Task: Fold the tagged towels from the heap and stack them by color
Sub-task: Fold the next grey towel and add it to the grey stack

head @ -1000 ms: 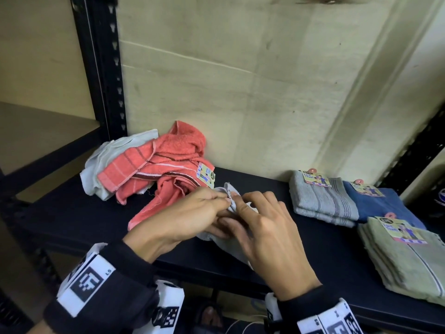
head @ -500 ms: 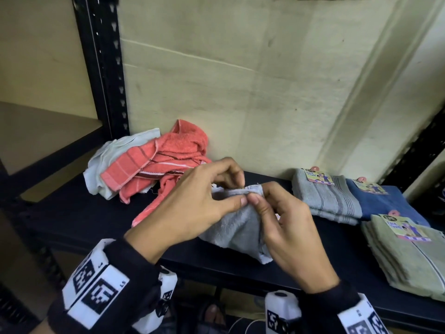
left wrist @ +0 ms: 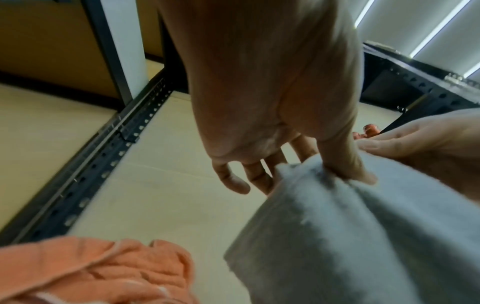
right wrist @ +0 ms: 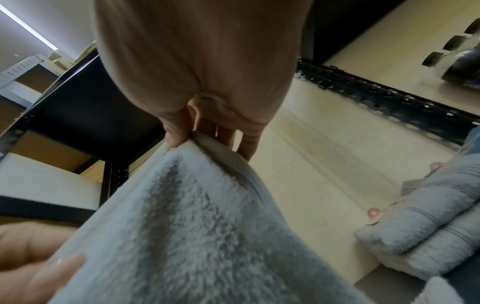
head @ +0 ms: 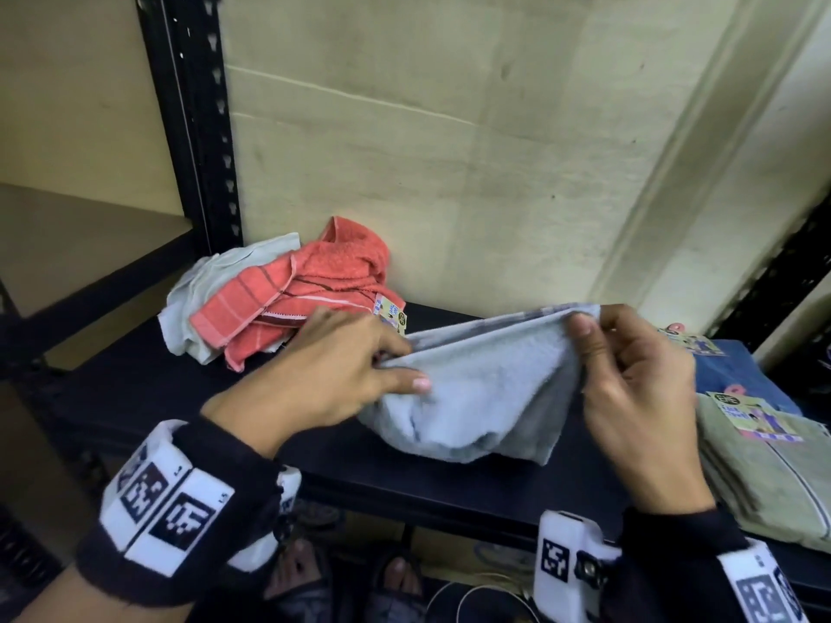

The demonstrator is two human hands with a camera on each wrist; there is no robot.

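A pale grey towel (head: 476, 393) hangs stretched between my two hands above the dark shelf (head: 135, 397). My left hand (head: 400, 366) pinches its left end, thumb over the cloth (left wrist: 345, 170). My right hand (head: 580, 326) pinches the upper right corner between thumb and fingers (right wrist: 182, 142). The towel's lower part sags onto the shelf. Behind my left hand lies the heap: a coral striped towel (head: 310, 290) with a paper tag (head: 390, 310) over a whitish towel (head: 211, 285).
Folded towels sit at the right: a blue one (head: 728, 366) and an olive one (head: 773, 478), each with a tag; a folded grey one (right wrist: 426, 222) shows in the right wrist view. A black perforated post (head: 189, 119) stands at the left. The wall is close behind.
My hands have drawn apart, spreading the grey towel's top edge out sideways; a second ago they were bunched together on it over the shelf. The right hand moved right and up.
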